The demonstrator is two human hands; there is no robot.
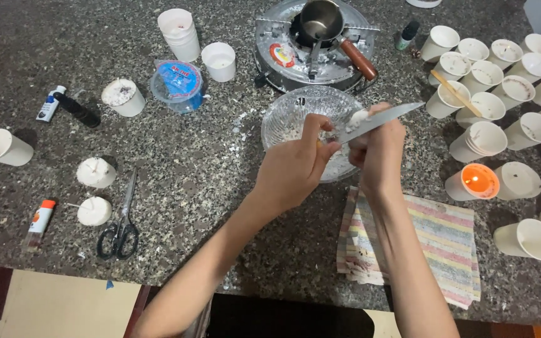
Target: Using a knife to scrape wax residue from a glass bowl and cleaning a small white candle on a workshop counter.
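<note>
Left hand [295, 166]: closed on the handle of a steel-bladed knife [380, 117], blade angled up to the right. Right hand [377, 150]: clenched round a small white lump of wax [358, 117], held against the blade. Both over a clear cut-glass bowl [295, 109] with white shavings in it, on the speckled grey stone worktop [208, 181]. Step in hand, seemingly: shaving wax into the bowl; more strokes call for short, controlled cuts clear of the fingers. Beyond: striped cloth [433, 238], gas stove with metal pot [320, 22], white paper cups [502, 81], lit orange candle [478, 181], black scissors [120, 225].
</note>
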